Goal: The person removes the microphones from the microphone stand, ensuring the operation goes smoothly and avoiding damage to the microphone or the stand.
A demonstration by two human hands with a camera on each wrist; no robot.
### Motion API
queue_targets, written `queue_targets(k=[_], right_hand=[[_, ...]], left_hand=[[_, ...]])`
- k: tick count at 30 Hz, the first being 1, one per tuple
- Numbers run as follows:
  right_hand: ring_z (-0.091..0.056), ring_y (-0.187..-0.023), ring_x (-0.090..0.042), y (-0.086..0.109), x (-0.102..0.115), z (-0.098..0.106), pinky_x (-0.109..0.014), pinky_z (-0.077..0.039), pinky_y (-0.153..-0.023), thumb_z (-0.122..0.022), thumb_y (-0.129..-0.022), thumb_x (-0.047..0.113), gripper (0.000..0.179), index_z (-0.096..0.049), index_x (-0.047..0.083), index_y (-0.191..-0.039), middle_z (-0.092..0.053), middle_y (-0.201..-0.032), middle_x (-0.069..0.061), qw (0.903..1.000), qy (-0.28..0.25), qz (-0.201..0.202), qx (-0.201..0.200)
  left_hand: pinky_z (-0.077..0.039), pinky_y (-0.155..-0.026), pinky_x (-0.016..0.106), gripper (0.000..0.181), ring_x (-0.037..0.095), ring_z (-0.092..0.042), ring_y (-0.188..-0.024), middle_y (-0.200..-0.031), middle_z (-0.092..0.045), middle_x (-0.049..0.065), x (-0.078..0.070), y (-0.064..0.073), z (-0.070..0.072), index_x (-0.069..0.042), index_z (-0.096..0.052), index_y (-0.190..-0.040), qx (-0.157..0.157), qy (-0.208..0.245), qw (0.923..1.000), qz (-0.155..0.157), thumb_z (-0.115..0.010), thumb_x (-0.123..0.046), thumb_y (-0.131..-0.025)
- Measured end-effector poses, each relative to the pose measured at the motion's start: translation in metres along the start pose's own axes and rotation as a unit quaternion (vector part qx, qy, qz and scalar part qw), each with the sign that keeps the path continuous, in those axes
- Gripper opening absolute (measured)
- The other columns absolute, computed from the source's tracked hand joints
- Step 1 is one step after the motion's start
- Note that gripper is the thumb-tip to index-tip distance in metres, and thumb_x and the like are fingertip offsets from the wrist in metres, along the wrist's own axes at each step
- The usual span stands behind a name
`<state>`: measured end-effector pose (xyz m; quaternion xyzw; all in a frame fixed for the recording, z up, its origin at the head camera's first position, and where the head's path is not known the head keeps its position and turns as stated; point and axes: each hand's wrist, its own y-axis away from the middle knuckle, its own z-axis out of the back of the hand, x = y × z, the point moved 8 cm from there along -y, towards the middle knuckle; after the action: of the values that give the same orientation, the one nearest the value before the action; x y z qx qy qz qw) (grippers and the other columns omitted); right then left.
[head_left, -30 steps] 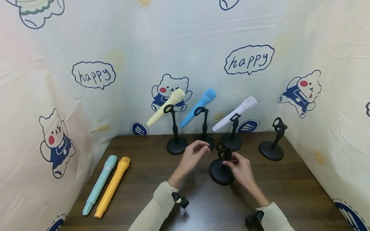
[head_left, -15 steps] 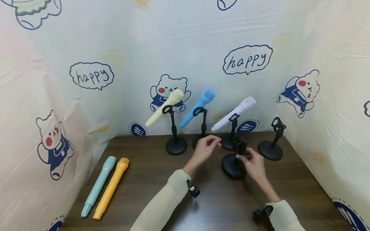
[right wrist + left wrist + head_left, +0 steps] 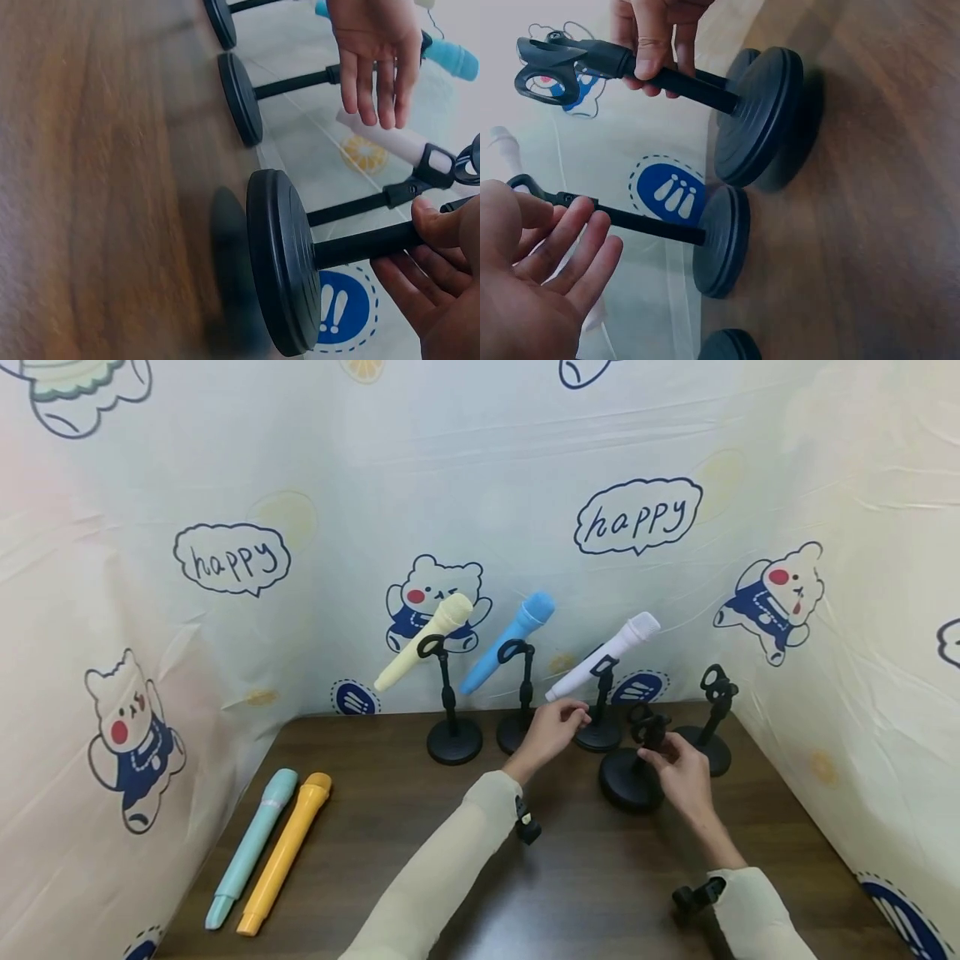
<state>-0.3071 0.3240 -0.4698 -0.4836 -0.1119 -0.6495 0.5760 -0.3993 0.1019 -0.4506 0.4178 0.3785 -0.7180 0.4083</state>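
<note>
My right hand (image 3: 684, 777) grips the pole of a black desktop microphone stand (image 3: 628, 781) whose clip is bare. In the right wrist view, the round base (image 3: 281, 262) is raised off the wood, with its dark shadow beneath. My left hand (image 3: 549, 735) hangs to the left with relaxed fingers and holds nothing; in the left wrist view its fingers (image 3: 585, 259) overlap another stand's pole (image 3: 649, 226). That stand (image 3: 597, 737) carries a pale lavender microphone (image 3: 603, 656) tilted in its clip. Right behind the held stand is another bare stand (image 3: 716, 753), partly hidden by my right hand.
Along the back, a cream microphone (image 3: 423, 642) and a blue microphone (image 3: 508, 643) lean in their stands. A teal microphone (image 3: 251, 852) and an orange-yellow one (image 3: 285, 856) lie side by side at the table's left. A printed cloth (image 3: 465, 468) hangs behind the wooden table (image 3: 420, 827).
My right hand has carried the held stand to the right and back, near the bare stand at the right end. My left hand has moved the same way, with nothing in it.
</note>
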Motion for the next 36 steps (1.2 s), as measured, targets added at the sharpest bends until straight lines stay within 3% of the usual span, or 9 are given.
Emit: queue_targets(k=[10, 16, 20, 23, 29, 33, 36], right_hand=[[-0.062, -0.081, 0.002, -0.014, -0.014, 0.003, -0.009, -0.045, -0.07, -0.082, -0.095, 0.015, 0.021, -0.075, 0.002, -0.111, -0.079, -0.1, -0.019, 0.9997, 0.015, -0.014, 0.013], [-0.072, -0.094, -0.02, -0.018, -0.021, 0.001, -0.011, -0.045, -0.075, -0.08, -0.097, 0.015, 0.022, -0.074, 0.002, -0.114, -0.08, -0.106, -0.02, 0.9991, 0.026, -0.026, 0.021], [-0.074, -0.103, -0.032, -0.021, -0.024, -0.002, -0.01, -0.044, -0.077, -0.079, -0.098, 0.015, 0.023, -0.074, 0.002, -0.115, -0.08, -0.109, -0.02, 0.999, 0.023, -0.03, 0.025], [-0.075, -0.104, -0.034, -0.022, -0.026, -0.003, -0.008, -0.043, -0.076, -0.079, -0.098, 0.015, 0.023, -0.074, 0.002, -0.115, -0.08, -0.11, -0.021, 0.999, 0.017, -0.031, 0.025], [-0.075, -0.102, -0.033, -0.023, -0.03, -0.007, -0.007, -0.044, -0.075, -0.079, -0.098, 0.015, 0.024, -0.074, 0.001, -0.116, -0.08, -0.109, -0.021, 0.9989, 0.015, -0.033, 0.029], [-0.074, -0.1, -0.032, -0.024, -0.032, -0.007, -0.009, -0.045, -0.075, -0.079, -0.098, 0.015, 0.023, -0.074, 0.001, -0.116, -0.08, -0.108, -0.021, 0.9989, 0.018, -0.032, 0.031], [-0.074, -0.099, -0.03, -0.026, -0.033, -0.008, -0.009, -0.045, -0.075, -0.079, -0.098, 0.015, 0.024, -0.074, 0.002, -0.117, -0.08, -0.109, -0.02, 0.9987, 0.017, -0.032, 0.036]], left_hand=[[-0.054, -0.114, 0.042, 0.041, 0.026, -0.064, -0.136, -0.149, -0.065, 0.012, -0.004, -0.027, -0.028, -0.006, -0.058, -0.15, 0.034, -0.1, 0.9936, 0.042, -0.056, -0.021, -0.112], [-0.049, -0.119, 0.044, 0.052, 0.028, -0.056, -0.146, -0.158, -0.057, 0.013, -0.007, -0.038, -0.039, -0.006, -0.047, -0.158, 0.055, -0.126, 0.9888, 0.058, -0.057, -0.028, -0.112], [-0.055, -0.109, 0.045, 0.047, 0.03, -0.063, -0.131, -0.144, -0.063, 0.017, -0.009, -0.045, -0.041, -0.001, -0.053, -0.15, 0.058, -0.109, 0.9901, 0.067, -0.058, -0.028, -0.111], [-0.054, -0.109, 0.045, 0.044, 0.03, -0.063, -0.129, -0.143, -0.062, 0.018, -0.008, -0.05, -0.041, -0.001, -0.054, -0.146, 0.053, -0.097, 0.991, 0.075, -0.059, -0.027, -0.11], [-0.032, -0.131, 0.045, 0.068, 0.027, -0.034, -0.161, -0.175, -0.032, 0.013, -0.007, -0.052, -0.045, -0.009, -0.027, -0.168, 0.071, -0.059, 0.9927, 0.077, -0.059, -0.022, -0.111], [-0.021, -0.135, 0.044, 0.076, 0.027, -0.021, -0.165, -0.179, -0.017, 0.012, -0.006, -0.052, -0.05, -0.011, -0.012, -0.172, 0.087, -0.036, 0.9929, 0.073, -0.056, -0.02, -0.111], [-0.019, -0.136, 0.044, 0.077, 0.028, -0.018, -0.166, -0.18, -0.014, 0.013, -0.005, -0.052, -0.053, -0.012, -0.009, -0.172, 0.088, -0.024, 0.9927, 0.079, -0.055, -0.019, -0.112]])
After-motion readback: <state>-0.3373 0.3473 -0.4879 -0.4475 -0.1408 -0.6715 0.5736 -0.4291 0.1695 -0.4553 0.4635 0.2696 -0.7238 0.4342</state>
